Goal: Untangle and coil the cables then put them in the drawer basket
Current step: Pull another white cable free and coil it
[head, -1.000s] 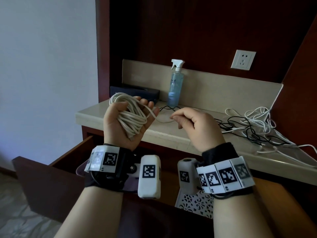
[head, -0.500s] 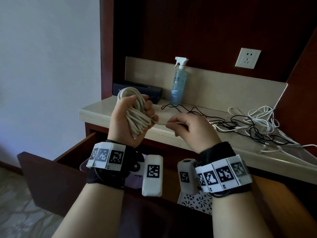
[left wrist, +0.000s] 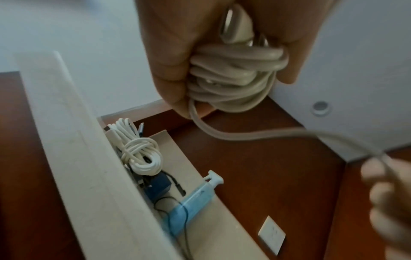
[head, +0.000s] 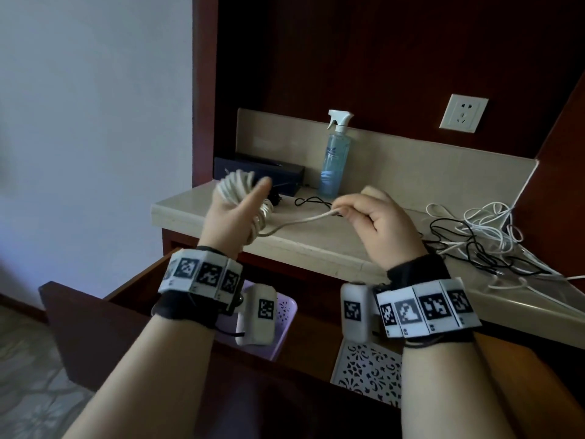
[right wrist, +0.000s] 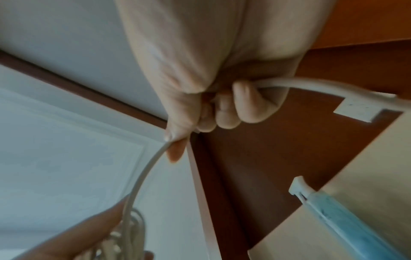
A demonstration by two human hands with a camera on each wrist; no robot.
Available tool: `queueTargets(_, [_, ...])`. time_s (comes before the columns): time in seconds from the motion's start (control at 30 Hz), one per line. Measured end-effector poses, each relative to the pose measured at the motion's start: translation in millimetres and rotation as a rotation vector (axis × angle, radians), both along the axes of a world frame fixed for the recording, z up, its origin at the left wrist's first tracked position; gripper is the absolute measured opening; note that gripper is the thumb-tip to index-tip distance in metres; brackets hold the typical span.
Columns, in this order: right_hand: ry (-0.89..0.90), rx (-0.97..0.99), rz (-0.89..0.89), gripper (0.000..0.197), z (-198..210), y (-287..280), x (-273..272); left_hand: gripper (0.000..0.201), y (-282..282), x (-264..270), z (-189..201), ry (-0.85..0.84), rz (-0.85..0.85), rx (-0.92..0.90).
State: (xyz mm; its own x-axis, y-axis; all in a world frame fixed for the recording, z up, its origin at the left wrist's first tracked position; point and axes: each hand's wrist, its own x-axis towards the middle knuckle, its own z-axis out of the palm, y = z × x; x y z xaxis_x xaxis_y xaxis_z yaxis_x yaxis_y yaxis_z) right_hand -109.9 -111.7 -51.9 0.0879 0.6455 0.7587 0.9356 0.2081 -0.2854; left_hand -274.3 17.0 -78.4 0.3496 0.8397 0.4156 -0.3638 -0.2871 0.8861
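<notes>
The step in hand looks like the coiling of one white cable: the left hand point(head: 234, 217) is closed round the coil point(left wrist: 235, 77), with the thumb standing up in the head view, and the right hand point(head: 376, 223) pinches the free tail point(head: 297, 220) between thumb and forefinger, the other fingers curled in. The tail runs in a slack curve from the bottom of the coil across to the right hand, both held in the air over the counter point(head: 316, 245) and above the open drawer point(head: 79, 315). By my reading the coil is nearly done, so the next move calls for bringing the tail round the bundle to bind it without letting the loops spring apart, then lowering it into a basket. Two baskets show in the drawer, a lilac one point(head: 285, 315) and a white fretwork one point(head: 367, 372), both largely covered by the wrists, so their contents cannot be seen, nor can I tell which is meant. A tangle point(head: 474, 232) of black and white cables lies on the counter to the right, well apart from the hands, not yet sorted. The left wrist view shows a knotted white bundle point(left wrist: 142, 154) lying on the counter near the spray bottle point(head: 335, 160). The tail's end is hidden inside the right hand, and the right wrist view is blurred.
</notes>
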Motion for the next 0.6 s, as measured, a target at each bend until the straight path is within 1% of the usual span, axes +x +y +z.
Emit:
queueTargets(0.03, [-0.011,-0.008,0.016,0.020,6,3,-2,0.033,-1,4,3,0.101,0.008,0.096])
queueTargets(0.07, [-0.021,-0.018,0.031,0.018,12,7,-2,0.029,-1,8,5,0.181,0.008,0.182])
queueTargets(0.13, [-0.031,-0.021,0.064,0.016,25,12,-1,0.030,-3,15,10,0.281,-0.029,0.299])
queueTargets(0.23, [0.001,-0.028,0.079,0.017,38,20,3,0.034,-9,19,23,0.454,-0.039,0.362])
queueTargets(0.27, [0.019,-0.032,0.088,0.017,42,22,5,0.036,-10,21,28,0.513,-0.070,0.387])
queueTargets(0.33, [0.038,-0.036,0.115,0.016,49,25,8,0.038,-12,27,36,0.577,-0.202,0.464])
queueTargets(0.4, [0.029,-0.050,0.125,0.016,59,27,11,0.039,-14,36,41,0.619,-0.341,0.453])
queueTargets(0.43, [0.020,-0.073,0.119,0.015,64,28,13,0.040,-12,41,42,0.660,-0.357,0.417])
queueTargets(0.5, [0.017,-0.121,0.110,0.014,73,29,19,0.027,-5,52,44,0.729,-0.314,0.359])
queueTargets(0.53, [0.024,-0.139,0.109,0.013,78,28,25,0.024,-2,56,46,0.732,-0.286,0.341])
queueTargets(0.6, [0.029,-0.205,0.073,0.012,88,24,40,0.020,2,63,52,0.647,-0.273,0.249])
